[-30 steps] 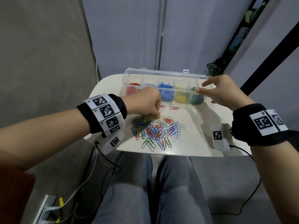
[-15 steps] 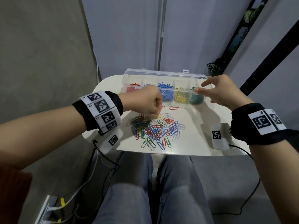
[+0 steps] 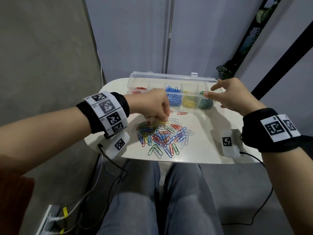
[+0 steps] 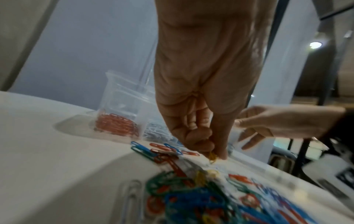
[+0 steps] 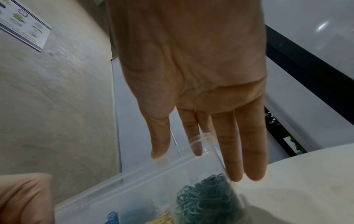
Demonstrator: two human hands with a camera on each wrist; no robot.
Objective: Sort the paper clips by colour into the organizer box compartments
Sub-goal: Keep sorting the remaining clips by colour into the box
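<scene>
Clear plastic makes up the box [image 3: 169,78], which stands open at the far edge of the table [image 3: 203,150], and its compartments already hold a good share of the work: red clips [image 4: 114,125] at the left end, then pale silvery ones beside them, blue [image 3: 172,97], yellow [image 3: 189,103] and green [image 5: 208,197] at the right end. I judge the sort roughly half done, since a mixed pile [image 3: 160,136] of red, blue, green, yellow and pale clips lies loose on the table in front of the box, part of it tangled in a knot at its left. The left hand [image 3: 152,107] is over the pile's far edge, fingers curled, thumb and fingertip pinching what looks like a yellow clip [image 4: 212,156] at the surface. The right hand [image 3: 237,95] is spread flat with straight fingers at the green end of the box, holding nothing, fingertips at the wall there.
</scene>
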